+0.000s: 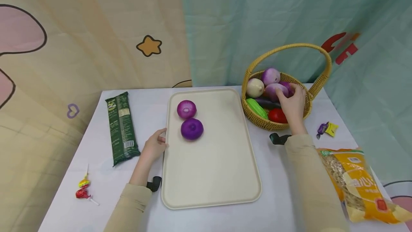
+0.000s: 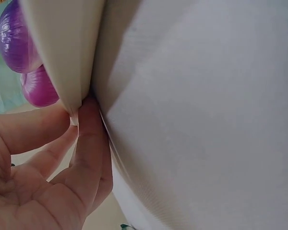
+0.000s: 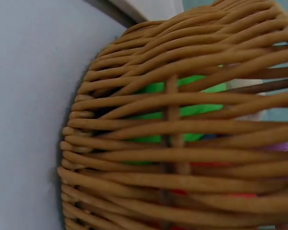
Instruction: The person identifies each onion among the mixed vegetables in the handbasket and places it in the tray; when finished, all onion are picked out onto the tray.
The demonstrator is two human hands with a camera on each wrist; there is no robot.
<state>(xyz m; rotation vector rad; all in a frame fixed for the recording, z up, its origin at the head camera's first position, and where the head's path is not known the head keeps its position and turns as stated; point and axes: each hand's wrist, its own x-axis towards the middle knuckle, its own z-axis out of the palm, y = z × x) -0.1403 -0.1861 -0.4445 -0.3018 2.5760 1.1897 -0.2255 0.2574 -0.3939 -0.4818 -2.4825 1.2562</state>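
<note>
My left hand [image 1: 155, 145] pinches the left rim of a cream tray [image 1: 219, 167]; in the left wrist view the thumb lies on one side of the rim and fingers on the other. On the tray sit a magenta onion [image 1: 186, 109] and a dark purple onion [image 1: 192, 129], side by side. My right hand [image 1: 293, 105] reaches into a wicker basket [image 1: 257, 119] and grips a pale purple onion [image 1: 275, 90] between thumb and fingers. Around it lie a white onion [image 1: 255, 88], another purple onion [image 1: 271, 76], an eggplant [image 1: 268, 102], a green vegetable [image 1: 256, 108] and a tomato [image 1: 277, 116].
A dark green packet [image 1: 123, 128] lies left of the tray, with two lollipops [image 1: 83, 189] nearer the front. To the right are wrapped candies [image 1: 327, 129] and an orange-and-clear bag [image 1: 362, 183]. The basket's tall handle [image 1: 289, 47] arches over its contents. A curtain [image 1: 215, 28] hangs behind.
</note>
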